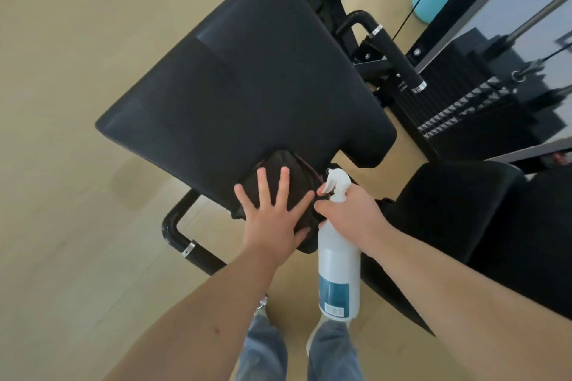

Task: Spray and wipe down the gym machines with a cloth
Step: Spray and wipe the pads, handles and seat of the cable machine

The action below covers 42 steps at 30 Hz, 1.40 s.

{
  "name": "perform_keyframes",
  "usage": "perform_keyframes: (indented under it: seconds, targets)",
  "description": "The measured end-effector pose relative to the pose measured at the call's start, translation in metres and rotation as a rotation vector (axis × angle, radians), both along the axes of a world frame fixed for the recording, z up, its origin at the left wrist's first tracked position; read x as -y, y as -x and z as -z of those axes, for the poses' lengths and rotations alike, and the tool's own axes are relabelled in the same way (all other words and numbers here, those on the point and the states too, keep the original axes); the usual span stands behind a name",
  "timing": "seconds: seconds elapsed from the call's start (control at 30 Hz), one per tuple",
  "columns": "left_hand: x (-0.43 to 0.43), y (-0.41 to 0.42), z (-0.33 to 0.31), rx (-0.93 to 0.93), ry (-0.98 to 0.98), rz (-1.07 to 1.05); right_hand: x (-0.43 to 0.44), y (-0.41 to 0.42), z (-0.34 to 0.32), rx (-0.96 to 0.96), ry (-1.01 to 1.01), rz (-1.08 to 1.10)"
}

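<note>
Wiping step, by the look of it. Left hand [272, 219] lies flat with its fingers spread wide, pressing a dark cloth [278, 159] onto the near edge of the black seat pad [247, 80]. Most of the pad beyond the cloth is uncovered.

Right hand [349, 213] is curled round the neck of the white spray bottle [339, 266], held just beside the cloth. One fingertip sits at the trigger [328, 187], and the body hangs down.

Next move, my call: sweep the cloth up the pad with even pressure, keeping the bottle clear of the stroke. A second black pad [458, 210] on the right looks like the next surface.

Bottle contents: the wall is opaque white with a teal label, so I can't read the fill level. No spray is visible at the nozzle.
</note>
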<state>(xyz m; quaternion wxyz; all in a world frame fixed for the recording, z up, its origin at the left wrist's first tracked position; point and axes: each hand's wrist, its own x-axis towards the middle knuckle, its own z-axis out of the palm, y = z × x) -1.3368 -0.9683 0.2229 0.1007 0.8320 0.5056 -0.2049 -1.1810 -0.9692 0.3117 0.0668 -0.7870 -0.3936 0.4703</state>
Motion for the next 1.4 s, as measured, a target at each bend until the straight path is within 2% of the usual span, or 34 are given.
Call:
perform_keyframes:
  seconds: [0.1,0.23,0.43,0.53,0.67,0.77,0.83,0.97,1.17,1.4]
  targets:
    - [0.016,0.000,0.007,-0.016,0.036,0.101,0.004,-0.001,0.007,0.036,0.000,-0.031]
    - [-0.011,0.030,-0.002,-0.051,-0.026,0.215,0.005,0.004,0.010,0.032,0.005,-0.091]
    - [-0.055,0.079,-0.026,-0.065,-0.202,0.064,-0.007,0.016,0.004,0.057,-0.001,-0.074]
    - [-0.083,0.111,-0.038,-0.078,-0.304,-0.076,-0.017,0.023,0.003,0.039,-0.024,-0.087]
    - [-0.107,0.144,-0.045,-0.047,-0.354,-0.221,-0.028,0.035,0.003,0.017,-0.047,-0.098]
    - [-0.109,0.151,-0.042,-0.022,-0.364,-0.238,-0.028,0.038,0.001,0.051,-0.069,-0.018]
    - [-0.109,0.149,-0.042,-0.016,-0.355,-0.245,-0.029,0.037,-0.001,0.047,-0.079,0.010]
    - [-0.111,0.137,-0.044,-0.055,-0.317,-0.267,-0.030,0.032,0.000,-0.078,-0.055,0.042]
    - [-0.127,0.086,-0.038,-0.039,-0.304,-0.234,-0.026,0.018,0.005,-0.051,-0.032,0.075]
    - [-0.106,-0.017,-0.013,0.017,-0.187,0.015,-0.020,-0.020,0.006,-0.011,-0.013,0.123]
